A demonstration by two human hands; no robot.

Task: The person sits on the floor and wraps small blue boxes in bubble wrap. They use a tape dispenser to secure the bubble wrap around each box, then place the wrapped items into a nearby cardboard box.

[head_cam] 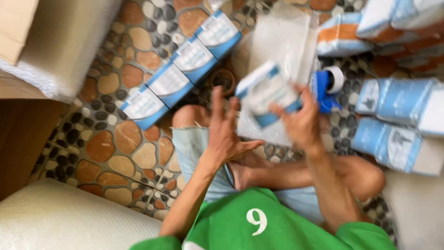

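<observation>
Head view. I sit cross-legged on a pebble-patterned floor (106,143), in a green shirt (277,227) and pale denim shorts (194,148).

My right hand (303,122) grips a small white-and-blue box (266,92) by its right edge, fingers curled over the front face; the box is held up, tilted, above my knees. My left hand (224,129) is spread wide, fingers splayed, just left of the box and not touching it. The picture is blurred, so finer detail of the grip cannot be told.

Behind the box, a sheet of bubble wrap (282,41) lies on the floor. Just right of my right hand sits a blue tape dispenser (326,88) with a white roll.

Far left of the hands, four like boxes (180,69) lie end to end in a slanted row. At the right, wrapped parcels (397,125) are stacked; more lie at far right (370,28).

A roll of bubble wrap (69,220) lies near left. A second roll (60,46) rests far left, beside cardboard (16,28).
</observation>
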